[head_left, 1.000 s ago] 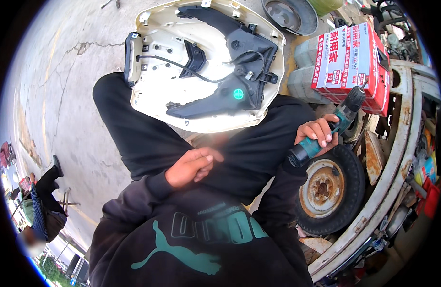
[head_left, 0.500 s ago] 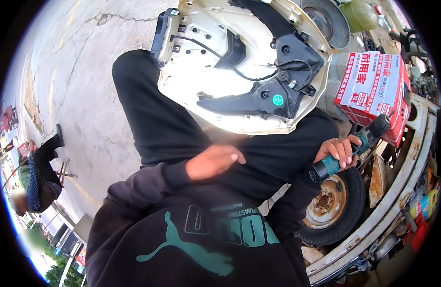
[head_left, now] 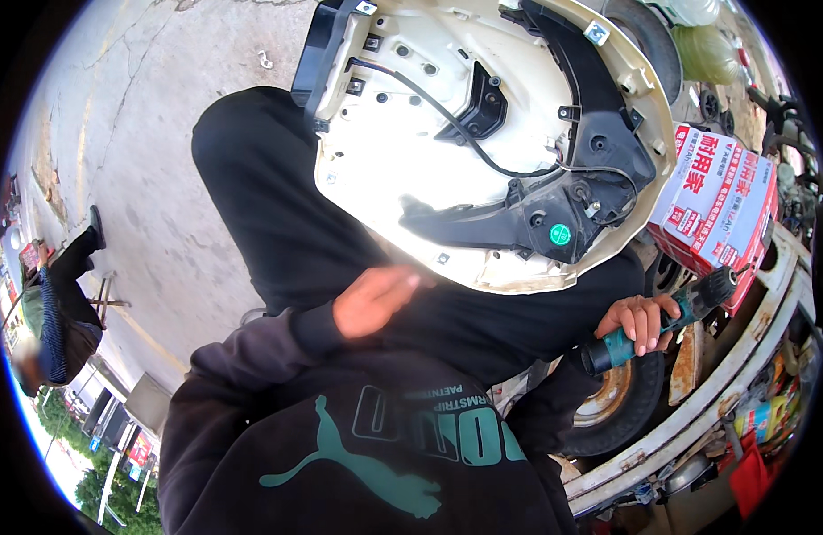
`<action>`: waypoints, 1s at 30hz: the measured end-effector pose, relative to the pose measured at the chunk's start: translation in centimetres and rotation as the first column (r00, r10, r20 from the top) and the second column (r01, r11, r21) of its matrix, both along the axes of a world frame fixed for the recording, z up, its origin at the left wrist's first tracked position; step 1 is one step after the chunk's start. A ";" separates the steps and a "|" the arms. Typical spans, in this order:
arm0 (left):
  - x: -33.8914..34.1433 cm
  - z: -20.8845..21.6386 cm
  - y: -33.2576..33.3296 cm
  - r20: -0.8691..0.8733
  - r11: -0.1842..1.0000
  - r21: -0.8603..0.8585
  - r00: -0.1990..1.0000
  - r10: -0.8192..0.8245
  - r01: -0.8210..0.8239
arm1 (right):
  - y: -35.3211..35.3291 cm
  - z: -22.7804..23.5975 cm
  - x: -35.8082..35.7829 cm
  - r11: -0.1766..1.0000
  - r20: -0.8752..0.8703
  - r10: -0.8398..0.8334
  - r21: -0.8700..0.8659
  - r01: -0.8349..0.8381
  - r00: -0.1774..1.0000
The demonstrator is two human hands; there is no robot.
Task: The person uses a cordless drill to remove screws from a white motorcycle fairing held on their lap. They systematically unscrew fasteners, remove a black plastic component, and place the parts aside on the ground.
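My right hand (head_left: 641, 325) is wrapped round a teal-and-black cordless drill (head_left: 616, 348), whose chuck points up and to the right. Above my lap, a cream plastic vehicle panel (head_left: 376, 169) lies with its inner side up across my legs. Fixed to it is a curved black plastic housing (head_left: 483, 223) with a round green sticker, and a black cable (head_left: 442, 109) loops over to it. My left hand (head_left: 374, 301) hovers over my lap, just below the panel's near edge and apart from it. Its fingers are smeared by motion, so whether they hold anything is hidden.
A red-and-white carton (head_left: 715, 201) stands right of the panel. Below it are a rusty-rimmed wheel (head_left: 607, 397) and a curved white metal frame (head_left: 697, 432), close to my right arm. Another person (head_left: 59, 312) sits at the far left on the cracked pavement (head_left: 161, 196).
The panel and carton appear lower and farther right as the view has shifted. My left hand has moved slightly left and its fingers are more blurred. My right hand still grips the drill.
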State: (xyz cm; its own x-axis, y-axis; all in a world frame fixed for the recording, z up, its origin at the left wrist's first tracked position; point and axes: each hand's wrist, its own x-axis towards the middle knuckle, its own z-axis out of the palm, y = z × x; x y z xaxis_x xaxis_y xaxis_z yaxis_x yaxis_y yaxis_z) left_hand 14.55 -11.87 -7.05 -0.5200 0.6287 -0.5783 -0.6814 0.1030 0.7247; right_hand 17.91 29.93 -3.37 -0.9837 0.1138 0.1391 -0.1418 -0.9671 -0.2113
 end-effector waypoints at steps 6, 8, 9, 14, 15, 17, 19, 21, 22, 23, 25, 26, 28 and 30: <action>-1.1 -1.9 -1.3 0.408 0.970 0.076 0.895 0.181 -0.231 | 0.8 0.0 -0.6 0.968 0.031 0.108 0.223 -0.112 0.994; -1.4 -2.3 -1.5 0.481 0.967 0.061 0.856 0.188 -0.246 | 1.0 0.0 -0.8 0.939 0.054 0.153 0.303 -0.162 0.987; -1.5 -2.4 -1.6 0.510 0.966 0.047 0.837 0.196 -0.254 | 1.0 0.2 -1.0 0.930 0.057 0.163 0.323 -0.173 0.985; -2.3 -1.9 -1.3 0.163 0.987 0.004 0.974 0.160 -0.163 | -0.8 3.5 -1.2 0.840 0.275 0.109 0.489 -0.236 0.955; -2.5 -1.7 -1.3 0.150 0.983 0.068 0.976 0.156 -0.168 | -1.6 4.9 -1.2 0.810 0.318 0.103 0.523 -0.265 0.942; -3.1 -1.1 -1.4 0.111 0.975 0.154 0.984 0.141 -0.157 | -3.5 8.3 -1.1 0.692 0.433 0.043 0.637 -0.340 0.900; -3.9 -0.9 -1.7 0.165 0.976 0.209 0.986 0.017 -0.052 | -6.2 11.7 -1.0 0.560 0.600 -0.072 0.685 -0.465 0.797; -4.4 -0.7 -1.9 0.190 0.963 0.269 0.981 -0.050 -0.003 | -9.2 14.2 -1.3 0.247 0.666 -0.252 0.746 -0.618 0.702; -4.7 -0.8 -2.0 0.242 0.961 0.273 0.964 -0.112 0.043 | -10.6 15.0 -1.7 -0.008 0.608 -0.294 0.770 -0.638 0.738; -4.8 -0.8 -1.8 0.270 0.957 0.283 0.963 -0.019 -0.061 | -12.0 15.6 -2.3 -0.263 0.546 -0.314 0.736 -0.624 0.777; -4.8 -0.6 -1.4 0.344 0.909 0.323 0.927 0.145 -0.262 | -14.5 16.2 -3.5 -0.710 0.431 -0.272 0.514 -0.482 0.860; -4.8 -0.5 -1.2 0.379 0.909 0.297 0.910 0.167 -0.290 | -15.5 16.1 -4.1 -0.800 0.462 -0.294 0.359 -0.480 0.836; -5.0 -0.2 -0.9 0.419 0.938 0.217 0.894 0.161 -0.271 | -17.2 15.9 -5.1 -0.777 0.458 -0.310 0.383 -0.500 0.833; -5.4 0.1 -0.6 0.456 0.954 0.171 0.878 0.145 -0.247 | -18.4 15.4 -5.4 -0.759 0.445 -0.362 0.369 -0.536 0.819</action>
State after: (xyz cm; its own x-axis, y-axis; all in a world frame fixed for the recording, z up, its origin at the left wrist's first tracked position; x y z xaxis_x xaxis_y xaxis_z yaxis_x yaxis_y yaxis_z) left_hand 9.18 -12.46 -6.96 -0.3747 0.6762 -0.6343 -0.9208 -0.1913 0.3399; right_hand 12.50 11.50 12.08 -0.8385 0.1941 -0.5092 0.3588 0.8999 -0.2477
